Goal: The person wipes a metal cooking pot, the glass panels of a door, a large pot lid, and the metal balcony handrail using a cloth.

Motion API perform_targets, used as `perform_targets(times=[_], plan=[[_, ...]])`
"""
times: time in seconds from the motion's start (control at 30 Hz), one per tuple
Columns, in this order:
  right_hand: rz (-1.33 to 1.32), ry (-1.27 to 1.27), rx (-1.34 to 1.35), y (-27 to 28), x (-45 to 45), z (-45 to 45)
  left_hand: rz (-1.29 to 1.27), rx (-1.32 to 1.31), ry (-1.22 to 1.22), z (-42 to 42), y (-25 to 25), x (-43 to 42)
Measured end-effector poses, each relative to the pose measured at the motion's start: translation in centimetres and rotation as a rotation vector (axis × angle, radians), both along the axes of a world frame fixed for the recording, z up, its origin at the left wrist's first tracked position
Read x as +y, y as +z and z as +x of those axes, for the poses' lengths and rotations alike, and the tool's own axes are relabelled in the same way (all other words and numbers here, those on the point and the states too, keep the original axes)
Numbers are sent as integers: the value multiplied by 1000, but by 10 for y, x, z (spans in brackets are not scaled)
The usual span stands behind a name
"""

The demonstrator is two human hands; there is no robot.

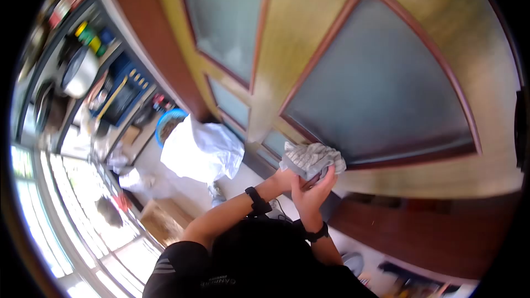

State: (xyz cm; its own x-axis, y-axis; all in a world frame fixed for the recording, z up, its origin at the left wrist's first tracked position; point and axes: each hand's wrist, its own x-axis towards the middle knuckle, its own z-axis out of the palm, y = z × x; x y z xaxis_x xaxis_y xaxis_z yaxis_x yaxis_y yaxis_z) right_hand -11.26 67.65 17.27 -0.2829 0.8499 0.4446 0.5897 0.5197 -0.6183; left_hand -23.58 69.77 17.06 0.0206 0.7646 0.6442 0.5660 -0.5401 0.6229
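A crumpled grey-and-white striped cloth (pixel 312 158) is bunched up in front of me, near the lower edge of a wooden door (pixel 276 77) with frosted glass panels. My left hand (pixel 285 179) grips the cloth from the left, its fingers partly hidden by the folds. From below, my right hand (pixel 313 192) holds the same cloth between thumb and fingers. Both wrists wear black bands. Whether the cloth touches the door cannot be made out.
A reddish-brown wooden surface (pixel 419 232) lies to the right. On the left are a white sheet or bag (pixel 201 146) by a blue basin (pixel 165 118), a cardboard box (pixel 164 221), and shelves (pixel 72 105) with a rice cooker-like pot and appliances. Barred windows stand at far left.
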Motion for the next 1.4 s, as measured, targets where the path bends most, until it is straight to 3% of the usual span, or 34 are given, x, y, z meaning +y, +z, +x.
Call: perform_targets(times=[0.07, 0.1, 0.23, 0.37, 0.47, 0.57, 0.6, 0.7, 0.77, 0.93, 0.97, 1.03, 1.13, 1.27, 1.4], plan=[[70, 101, -31, -2, 8, 14, -65, -30, 36, 6, 5, -8], [102, 147, -46, -3, 11, 20, 62, -97, 158, 17, 5, -8], [243, 349, -109, 2, 30, 25, 80, -185, 388, 61, -22, -11], [145, 463, -143, -10, 35, 36, 62, -330, 460, 90, -70, -6], [28, 588, -159, -23, 34, 32, -444, -413, 315, 85, -68, -42], [-261, 732, -31, -35, 13, 17, -649, -196, 438, 66, -76, -86], [-336, 771, 0, -42, 10, 16, -465, -159, 644, 79, -113, -94], [-600, 894, 101, -71, 2, 17, -456, 5, 989, 95, -137, -163], [-724, 942, 36, -76, -16, 15, -727, -220, 943, 102, -137, -221], [-534, 1226, -161, -34, -104, -6, -1302, -360, 761, 110, -112, -325], [-399, 1314, -92, -33, -122, -9, -1191, -371, 911, 115, -102, -338], [-388, 1405, -172, 1, -160, -14, -948, -392, 1192, 127, -81, -361], [-303, 1537, -64, 33, -219, -17, -417, -299, 1519, 128, -60, -393], [-320, 1658, -144, 67, -277, -22, -342, -483, 1533, 131, -32, -463], [-341, 1661, -387, 126, -323, -42, -380, -490, 1572, 142, -28, -523]])
